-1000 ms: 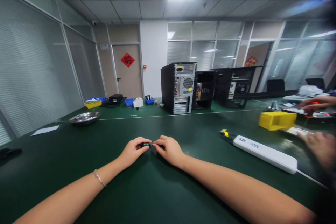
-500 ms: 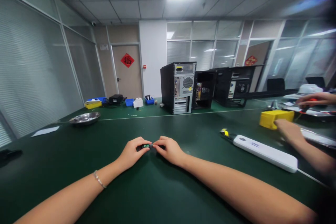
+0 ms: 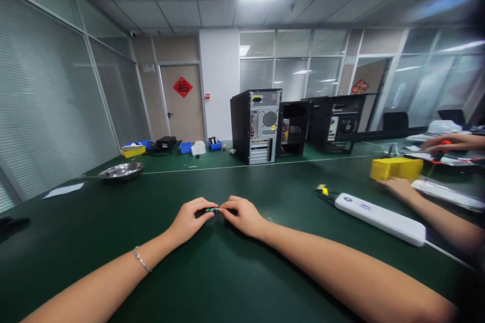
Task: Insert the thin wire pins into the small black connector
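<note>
Between thumb and fingers, my left hand (image 3: 191, 218) pinches a small green circuit board (image 3: 210, 210) with dark parts on it. My right hand (image 3: 243, 216) is closed too, its fingertips meeting a thin silvery piece (image 3: 217, 209) at the board's right end. Whether that piece belongs to the board or is separate, I cannot tell. Both hands are low over the dark green tabletop (image 3: 242, 267). Most of the board's left part is hidden by my fingers.
To the right lie a white power strip (image 3: 379, 218) and a yellow bin (image 3: 396, 168). A co-worker's hand (image 3: 399, 189) is near the bin; another holds a red-handled screwdriver (image 3: 441, 147). Computer cases (image 3: 265, 128) stand at the back, a metal dish (image 3: 121, 171) at the left.
My hands keep the same pinch on the small board, practically unmoved. The co-worker's nearer hand has shifted left and down beside the yellow bin. The view has turned slightly.
</note>
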`<state>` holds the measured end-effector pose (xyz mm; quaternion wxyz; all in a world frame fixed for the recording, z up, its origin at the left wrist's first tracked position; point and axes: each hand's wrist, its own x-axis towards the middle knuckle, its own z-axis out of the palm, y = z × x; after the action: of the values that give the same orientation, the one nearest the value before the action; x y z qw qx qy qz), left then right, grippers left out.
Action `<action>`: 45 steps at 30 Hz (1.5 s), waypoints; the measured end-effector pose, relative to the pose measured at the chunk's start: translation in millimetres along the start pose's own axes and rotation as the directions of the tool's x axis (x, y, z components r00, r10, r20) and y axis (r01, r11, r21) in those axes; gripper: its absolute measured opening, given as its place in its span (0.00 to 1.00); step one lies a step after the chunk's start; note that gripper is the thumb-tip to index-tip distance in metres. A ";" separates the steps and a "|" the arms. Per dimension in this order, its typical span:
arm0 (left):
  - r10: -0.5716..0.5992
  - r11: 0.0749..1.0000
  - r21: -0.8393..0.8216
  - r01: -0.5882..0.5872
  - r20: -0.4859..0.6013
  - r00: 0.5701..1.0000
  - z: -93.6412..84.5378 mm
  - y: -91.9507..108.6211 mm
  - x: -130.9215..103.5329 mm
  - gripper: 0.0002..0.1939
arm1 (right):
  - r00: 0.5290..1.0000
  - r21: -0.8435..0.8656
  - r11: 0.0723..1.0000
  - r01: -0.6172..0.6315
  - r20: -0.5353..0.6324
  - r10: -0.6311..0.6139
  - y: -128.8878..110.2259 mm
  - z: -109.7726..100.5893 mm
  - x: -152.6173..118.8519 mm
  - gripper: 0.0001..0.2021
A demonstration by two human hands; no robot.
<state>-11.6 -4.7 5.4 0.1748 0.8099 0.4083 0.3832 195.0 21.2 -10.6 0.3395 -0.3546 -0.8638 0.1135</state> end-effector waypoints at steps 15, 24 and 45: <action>-0.142 0.939 -0.303 0.165 0.096 0.985 3.2 -12.5 3.1 0.14 | 1.000 0.004 1.000 0.008 0.001 -0.008 -1.5 -1.0 -0.2 0.11; -0.212 0.854 -0.467 0.228 0.086 0.973 6.4 -10.9 3.5 0.16 | 1.000 0.070 0.997 0.020 -0.001 -0.020 -3.7 -3.3 0.1 0.13; -0.270 0.737 -0.616 0.276 0.105 0.957 9.7 -10.5 3.8 0.14 | 0.996 0.135 0.987 0.084 0.001 -0.085 -6.8 -3.3 -1.4 0.14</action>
<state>-8.3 4.9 -5.3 0.4892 0.6387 0.3716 0.4634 194.3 15.2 -5.8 0.3644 -0.2936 -0.8694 0.1584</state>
